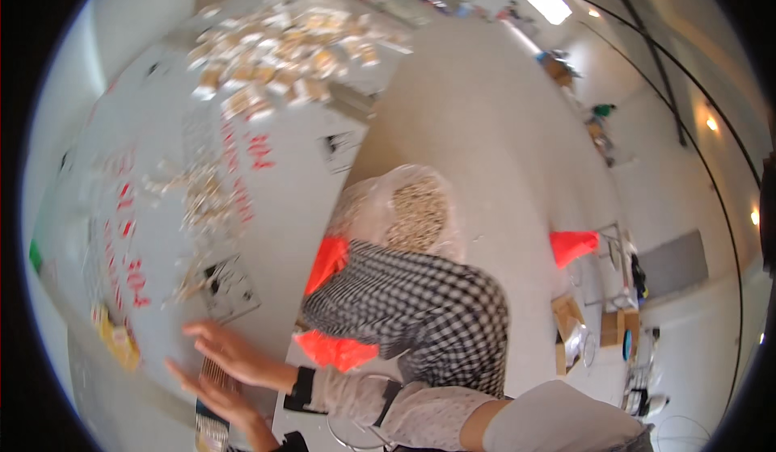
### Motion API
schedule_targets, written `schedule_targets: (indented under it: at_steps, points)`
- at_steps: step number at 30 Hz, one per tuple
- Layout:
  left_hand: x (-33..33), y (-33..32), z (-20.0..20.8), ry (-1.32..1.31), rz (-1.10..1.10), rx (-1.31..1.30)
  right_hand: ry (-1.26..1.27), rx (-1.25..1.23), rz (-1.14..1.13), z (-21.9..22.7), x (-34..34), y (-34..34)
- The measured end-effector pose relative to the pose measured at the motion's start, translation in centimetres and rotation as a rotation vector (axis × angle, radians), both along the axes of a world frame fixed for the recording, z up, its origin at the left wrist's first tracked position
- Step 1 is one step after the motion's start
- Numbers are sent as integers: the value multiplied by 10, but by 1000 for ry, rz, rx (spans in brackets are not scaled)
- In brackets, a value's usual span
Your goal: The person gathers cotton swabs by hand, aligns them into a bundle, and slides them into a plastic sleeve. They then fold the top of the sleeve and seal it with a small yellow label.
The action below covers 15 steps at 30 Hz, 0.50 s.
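Observation:
My right hand reaches over the table at the lower left, its fingers stretched out. Just below it is my left hand, also with straight, spread fingers. Between the two lies a small brown bundle of what look like thin sticks, partly hidden by the hands. I cannot tell whether the palms press on its sides. Past the left hand, a second bundle of light sticks with dark ends rests near the lower edge. Loose pale sticks are strewn farther up the table.
Many small wrapped bundles are heaped at the table's far end. A yellow packet lies at the left. Beside the table stands a clear bag of pale pieces, next to checkered cloth and red plastic. Cardboard boxes stand at right.

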State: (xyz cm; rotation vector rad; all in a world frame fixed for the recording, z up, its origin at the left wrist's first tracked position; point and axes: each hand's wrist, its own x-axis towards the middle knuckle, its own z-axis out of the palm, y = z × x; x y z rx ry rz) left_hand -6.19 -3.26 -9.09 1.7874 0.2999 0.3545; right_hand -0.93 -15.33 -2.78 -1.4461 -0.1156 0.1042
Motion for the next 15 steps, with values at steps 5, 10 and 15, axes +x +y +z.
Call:
schedule_targets:
  at_steps: [5,10,15]
  points:
    - [16,-43,53,-39,-2,-92,-61,-31,-41,7,-3,-8]
    - [14,-36,53,56,112,-269,-103,-121,-123,-8,-11,1]
    - [12,-43,63,-44,45,15,-89,-85,-171,-5,-13,-11]
